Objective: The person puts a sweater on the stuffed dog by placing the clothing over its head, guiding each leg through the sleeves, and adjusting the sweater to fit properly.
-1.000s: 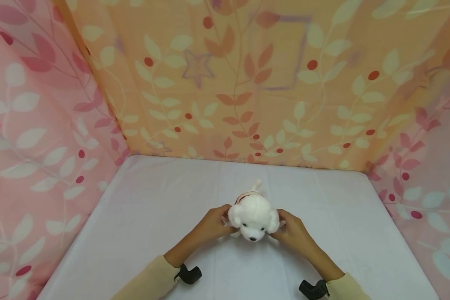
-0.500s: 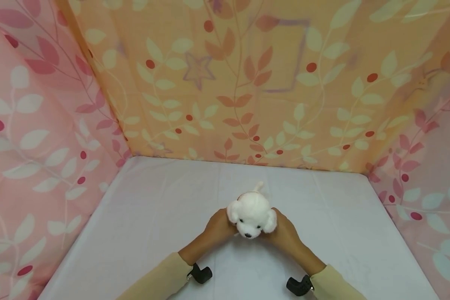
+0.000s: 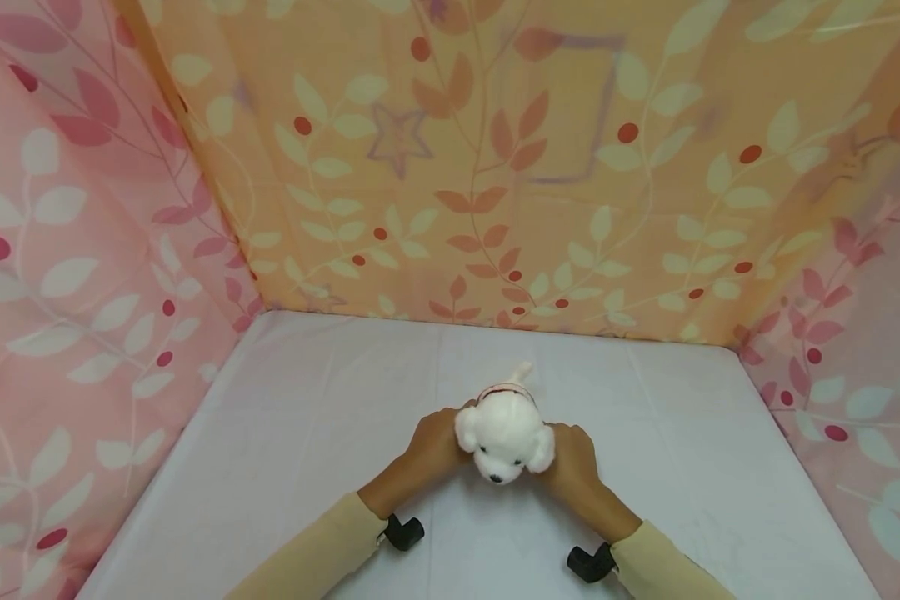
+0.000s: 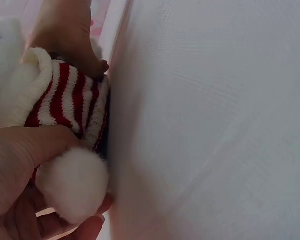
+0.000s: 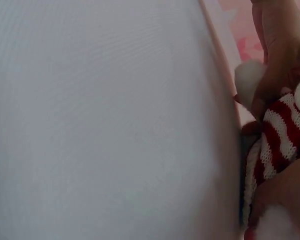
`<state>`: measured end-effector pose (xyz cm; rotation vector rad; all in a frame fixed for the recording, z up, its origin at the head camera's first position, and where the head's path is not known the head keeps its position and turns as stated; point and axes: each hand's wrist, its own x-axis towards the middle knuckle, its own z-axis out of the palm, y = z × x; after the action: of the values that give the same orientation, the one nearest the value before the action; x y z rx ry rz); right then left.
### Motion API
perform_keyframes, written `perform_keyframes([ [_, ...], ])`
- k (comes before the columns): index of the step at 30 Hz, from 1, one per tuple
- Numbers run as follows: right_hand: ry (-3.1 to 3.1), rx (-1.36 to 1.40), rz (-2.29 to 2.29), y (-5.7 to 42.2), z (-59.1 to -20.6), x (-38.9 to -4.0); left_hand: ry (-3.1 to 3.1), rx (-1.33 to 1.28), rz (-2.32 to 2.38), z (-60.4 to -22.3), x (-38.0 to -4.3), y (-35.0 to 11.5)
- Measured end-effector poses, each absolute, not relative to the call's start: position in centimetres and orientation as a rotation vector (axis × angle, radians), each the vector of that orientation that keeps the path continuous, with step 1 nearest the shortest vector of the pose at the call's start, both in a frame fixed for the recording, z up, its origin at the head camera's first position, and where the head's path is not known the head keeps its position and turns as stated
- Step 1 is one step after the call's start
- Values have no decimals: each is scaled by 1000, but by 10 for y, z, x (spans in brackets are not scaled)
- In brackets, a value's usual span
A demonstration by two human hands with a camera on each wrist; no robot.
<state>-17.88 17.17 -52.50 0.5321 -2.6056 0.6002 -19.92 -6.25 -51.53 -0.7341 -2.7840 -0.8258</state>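
Note:
A white plush dog (image 3: 504, 425) stands on the white-covered table in the head view, its dark-nosed face toward me and its tail pointing away. It wears a red-and-white striped knit sweater (image 4: 65, 95). My left hand (image 3: 438, 443) grips the dog's body from the left. In the left wrist view its thumb lies on the sweater, and a round white paw (image 4: 75, 185) sits between thumb and fingers. From the right, my right hand (image 3: 572, 467) holds the other side, with its fingers partly hidden behind the dog's head and ear. Another fluffy white paw (image 5: 276, 225) shows beside it in the right wrist view.
The white cloth-covered table (image 3: 330, 392) spreads around the dog. An orange leaf-patterned curtain (image 3: 450, 167) hangs along its back edge. Pink patterned curtains (image 3: 82, 275) close in the left and right sides. Black wrist devices (image 3: 405, 533) stick out below both sleeves.
Both hands have moved inward from the paws at the dog's sides to a closer hold around its body. The dog's head rose slightly, then came back down.

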Motion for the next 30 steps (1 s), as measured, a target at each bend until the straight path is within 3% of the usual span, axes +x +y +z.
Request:
perform_keyframes([
  [11,-2725,495,817,182,-527,-187,-2841,-749,-771,-513,-204,-63],
  [30,-2850,403,700,182,-526,-189,-2935,-664,-914,-516,-214,-69],
])
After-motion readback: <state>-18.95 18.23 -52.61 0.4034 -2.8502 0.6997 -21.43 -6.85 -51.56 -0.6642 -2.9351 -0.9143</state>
